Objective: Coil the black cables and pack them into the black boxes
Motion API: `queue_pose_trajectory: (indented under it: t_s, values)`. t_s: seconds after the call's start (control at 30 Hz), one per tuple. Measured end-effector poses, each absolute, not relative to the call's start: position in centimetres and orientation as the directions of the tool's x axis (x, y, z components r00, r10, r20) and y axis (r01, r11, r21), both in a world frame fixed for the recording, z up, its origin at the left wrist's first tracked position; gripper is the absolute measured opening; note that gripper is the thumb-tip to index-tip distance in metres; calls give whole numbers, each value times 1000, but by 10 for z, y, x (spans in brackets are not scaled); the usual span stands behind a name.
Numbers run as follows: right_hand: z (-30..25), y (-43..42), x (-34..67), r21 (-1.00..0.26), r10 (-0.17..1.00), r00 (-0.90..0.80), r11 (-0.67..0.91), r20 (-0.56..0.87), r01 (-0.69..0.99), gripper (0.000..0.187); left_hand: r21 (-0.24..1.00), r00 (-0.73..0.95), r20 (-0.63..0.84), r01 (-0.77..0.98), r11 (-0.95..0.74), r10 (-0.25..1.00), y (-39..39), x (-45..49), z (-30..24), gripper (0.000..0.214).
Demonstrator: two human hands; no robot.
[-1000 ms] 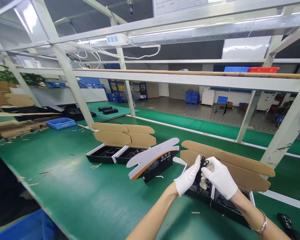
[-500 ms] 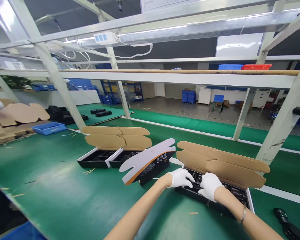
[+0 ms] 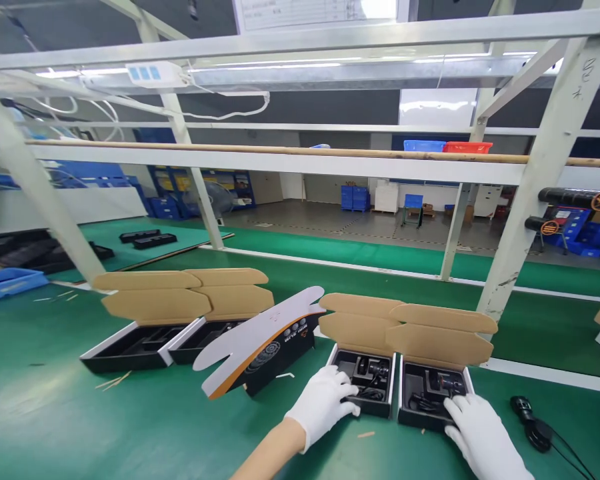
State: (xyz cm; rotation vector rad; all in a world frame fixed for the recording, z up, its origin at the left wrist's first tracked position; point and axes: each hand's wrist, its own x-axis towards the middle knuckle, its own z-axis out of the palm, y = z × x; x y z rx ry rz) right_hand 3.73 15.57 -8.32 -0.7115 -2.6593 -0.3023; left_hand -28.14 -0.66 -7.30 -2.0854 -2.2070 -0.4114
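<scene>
Two open cardboard boxes with black trays stand side by side in front of me, each holding a black device and a coiled cable. My left hand point(image 3: 325, 403), in a white glove, grips the front-left corner of the left box point(image 3: 387, 387), fingers over the rim and thumb outside. At the front-right corner of the right box point(image 3: 415, 418), my gloved right hand point(image 3: 480, 427) has its fingers over the wall and thumb in front. A black device with a cable point(image 3: 534, 427) lies on the green table right of my right hand.
A tilted printed box point(image 3: 275, 350) with a white flap stands left of my left hand. Beyond it are two more open boxes point(image 3: 130, 360) with black trays. A blue tray point(image 3: 13, 283) lies far left. White frame posts point(image 3: 525, 193) rise behind the boxes.
My hands have come out of the box interiors and moved apart to the outer corners. A narrow gap now shows between the two boxes. The view has turned right.
</scene>
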Motion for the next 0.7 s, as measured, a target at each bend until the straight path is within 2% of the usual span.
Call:
queue_pose_trajectory:
  t_s: [0.1, 0.2, 0.33, 0.47, 0.7]
  values:
    - [-120, 167, 56, 135, 373, -796, 864, 478, 486, 32, 130, -125, 244, 987, 95, 962, -35, -285, -73, 21]
    - [-118, 175, 28, 105, 355, -802, 885, 480, 454, 33, 114, -198, 258, 978, 173, 946, -64, -292, -75, 19]
    - [-87, 202, -27, 50, 347, -860, 918, 375, 392, 25, 105, -280, 297, 960, 261, 913, -82, -302, -78, 19]
    - [-68, 254, -67, 86, 345, -903, 922, 255, 376, 22, 110, -340, 297, 941, 321, 893, -80, -304, -84, 20]
    - [-56, 309, -128, 104, 404, -884, 894, 235, 436, 26, 131, -368, 352, 930, 344, 861, -78, -302, -92, 19]
